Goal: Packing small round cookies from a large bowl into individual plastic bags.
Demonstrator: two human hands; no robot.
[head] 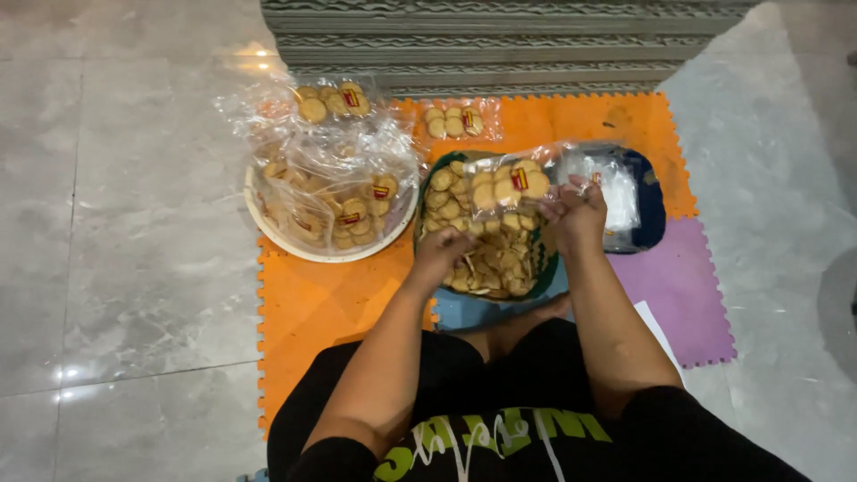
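Note:
My right hand [576, 212] holds up a clear plastic bag [511, 182] filled with round golden biscuits, with a small red and yellow label inside. My left hand [442, 253] reaches down into a green tray [427, 178] heaped with loose biscuits [496, 259], fingers curled among them. The bag hangs just above the tray's far side.
A white bowl [268, 234] at left holds several packed biscuit bags. Two more filled bags [332, 102] [453, 121] lie behind on the orange foam mat [314, 303]. A dark tray with empty clear bags [618, 192] sits right. A purple mat piece [683, 290] and grey tiles surround.

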